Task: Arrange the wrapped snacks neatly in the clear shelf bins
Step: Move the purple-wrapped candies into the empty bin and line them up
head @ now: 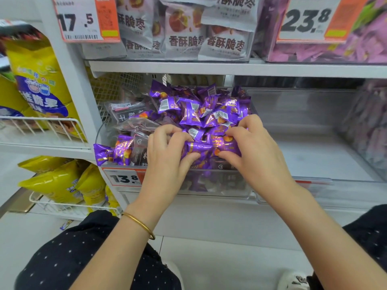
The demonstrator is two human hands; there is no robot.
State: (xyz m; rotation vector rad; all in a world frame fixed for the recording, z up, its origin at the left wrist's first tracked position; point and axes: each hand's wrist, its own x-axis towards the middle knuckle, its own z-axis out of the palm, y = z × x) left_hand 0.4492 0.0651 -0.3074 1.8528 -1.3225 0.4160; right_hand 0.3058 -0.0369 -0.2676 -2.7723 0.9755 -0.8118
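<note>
Left hand: my left hand (165,155) is curled over the left end of a purple wrapped snack (202,148), fingers on top and thumb beneath, gripping it.
Right hand: my right hand (255,155) pinches the right end of the same packet, thumb under and fingers bent over the top.
Held packet: it lies crosswise between my hands, just above the front edge of the clear bin (219,186).
Pile: at 12 o'clock from my hands a loose heap of purple snacks (201,109) fills the middle and back of the bin, packets lying at all angles.
Front-left corner: at 9 o'clock from my left hand two more purple packets (114,152) sit against the front wall, one poking over the bin's edge.
Dark packets: at 10 o'clock, see-through wrappers with dark contents (134,124) share the bin's left side.
Price tag: the 13.8 tag (123,177) is fixed to the bin's front at 8 o'clock from my left hand.
Neighbouring bin: at 3 o'clock a second clear bin (314,155) stands just beside this one.
Shelf above: at 12 o'clock, white jujube packs (188,38) stand behind a 17.5 tag (83,19).
Wrist: a gold bangle (139,225) circles my left wrist.
Far left: yellow snack bags (39,80) stand in a wire rack at 9 o'clock.
</note>
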